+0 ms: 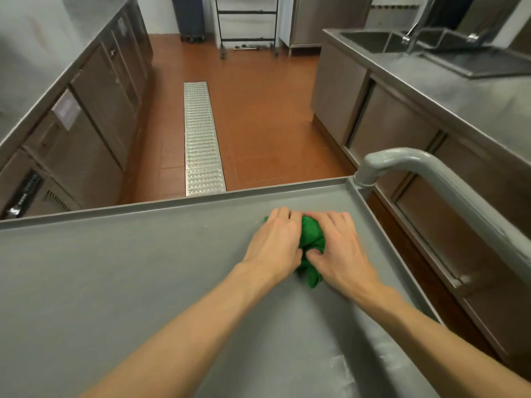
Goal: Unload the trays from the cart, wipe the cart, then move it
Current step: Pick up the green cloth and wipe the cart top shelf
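Note:
The grey cart's top shelf [115,268] fills the lower part of the view, with a raised rim and a curved grey handle [448,179] on its right side. No trays lie on the shelf. A bunched green cloth [312,242] sits on the shelf near the far right corner. My left hand [275,239] and my right hand [342,248] both press down on the cloth side by side, fingers pointing away from me. The cloth shows between and below the hands; the rest is hidden under them.
A steel counter with cabinets [71,116] runs along the left. On the right stands another steel counter [474,99] with a sink [373,41]. Orange tiled floor with a metal drain grate [199,133] lies ahead. A wheeled rack [247,27] and a grey bin [189,15] stand at the back.

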{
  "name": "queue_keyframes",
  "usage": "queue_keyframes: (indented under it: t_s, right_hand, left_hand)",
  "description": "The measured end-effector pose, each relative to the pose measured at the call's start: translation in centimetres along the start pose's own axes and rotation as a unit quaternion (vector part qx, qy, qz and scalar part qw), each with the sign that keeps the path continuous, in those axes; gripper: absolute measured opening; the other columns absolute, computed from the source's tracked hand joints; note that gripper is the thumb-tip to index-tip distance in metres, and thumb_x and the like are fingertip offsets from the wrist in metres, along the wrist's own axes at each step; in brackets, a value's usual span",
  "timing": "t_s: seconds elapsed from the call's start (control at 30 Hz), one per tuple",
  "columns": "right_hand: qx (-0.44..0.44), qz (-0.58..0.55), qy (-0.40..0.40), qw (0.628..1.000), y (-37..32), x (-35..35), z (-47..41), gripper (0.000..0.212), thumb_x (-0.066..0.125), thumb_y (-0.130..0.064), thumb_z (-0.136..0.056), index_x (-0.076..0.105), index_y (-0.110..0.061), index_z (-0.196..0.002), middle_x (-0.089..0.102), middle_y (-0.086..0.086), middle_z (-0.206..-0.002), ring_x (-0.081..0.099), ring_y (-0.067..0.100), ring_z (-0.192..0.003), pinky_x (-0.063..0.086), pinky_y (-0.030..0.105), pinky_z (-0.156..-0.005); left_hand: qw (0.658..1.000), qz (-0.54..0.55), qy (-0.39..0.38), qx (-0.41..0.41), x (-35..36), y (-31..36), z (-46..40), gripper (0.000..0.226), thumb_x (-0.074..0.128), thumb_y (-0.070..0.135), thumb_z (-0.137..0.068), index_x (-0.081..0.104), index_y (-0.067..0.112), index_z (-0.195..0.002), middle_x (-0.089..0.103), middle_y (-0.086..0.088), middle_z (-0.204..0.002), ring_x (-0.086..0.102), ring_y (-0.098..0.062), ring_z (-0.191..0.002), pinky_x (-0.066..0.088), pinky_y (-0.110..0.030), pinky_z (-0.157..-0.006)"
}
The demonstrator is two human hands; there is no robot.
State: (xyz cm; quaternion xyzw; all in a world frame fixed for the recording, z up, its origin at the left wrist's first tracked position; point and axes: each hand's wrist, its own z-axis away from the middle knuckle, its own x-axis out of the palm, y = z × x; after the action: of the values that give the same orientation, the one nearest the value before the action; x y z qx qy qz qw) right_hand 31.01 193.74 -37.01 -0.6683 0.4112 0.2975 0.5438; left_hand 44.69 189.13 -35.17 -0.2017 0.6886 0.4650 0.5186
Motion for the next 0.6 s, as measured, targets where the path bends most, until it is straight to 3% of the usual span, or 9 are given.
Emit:
queue_keyframes:
  t_s: [0.17, 0.27, 0.37, 0.6]
  right_hand:
    - [0.035, 0.017, 0.055, 0.998, 3.1, -1.4, -0.3, 0.062, 0.068, 0.003, -0.068, 0.056, -0.011, -0.128, 0.059, 0.005, -0.117, 0.042, 0.017, -0.112, 0.028, 0.018, -0.096]
    - [0.066, -0.001, 0.067, 0.996, 3.1, -0.4, -0.7, 0.064, 0.066, 0.000, -0.075, 0.050, -0.010, -0.135, 0.057, 0.008, -0.125, 0.044, 0.021, -0.117, 0.030, 0.025, -0.099]
    - [0.086, -0.030, 0.059, 0.994, 2.2, 1.0, -1.3, 0.067, 0.063, -0.001, -0.077, 0.044, -0.009, -0.141, 0.053, 0.010, -0.133, 0.042, 0.026, -0.124, 0.029, 0.029, -0.105]
    - [0.071, -0.061, 0.008, 0.996, -2.5, 3.8, -2.8, 0.068, 0.064, -0.009, -0.079, 0.042, -0.014, -0.143, 0.052, 0.005, -0.137, 0.043, 0.023, -0.129, 0.025, 0.022, -0.103]
  left_hand:
    - [0.999, -0.020, -0.008, 0.035, 1.1, 3.3, -3.7, 0.047, 0.060, 0.006, -0.080, 0.047, 0.005, -0.126, 0.048, -0.014, -0.124, 0.043, -0.031, -0.118, 0.044, -0.043, -0.092]
    - [0.998, -0.029, 0.006, 0.058, 1.6, 3.3, -4.7, 0.046, 0.058, 0.002, -0.081, 0.047, 0.005, -0.127, 0.049, -0.013, -0.124, 0.042, -0.030, -0.117, 0.042, -0.041, -0.090]
    - [0.998, -0.019, 0.010, 0.064, 1.5, 1.5, -4.4, 0.046, 0.053, -0.002, -0.082, 0.047, 0.006, -0.127, 0.048, -0.012, -0.124, 0.043, -0.030, -0.117, 0.046, -0.044, -0.089]
    - [0.999, -0.020, 0.013, 0.044, -1.0, -4.0, -2.1, 0.048, 0.047, -0.006, -0.080, 0.046, 0.003, -0.127, 0.048, -0.014, -0.122, 0.042, -0.031, -0.117, 0.046, -0.049, -0.091]
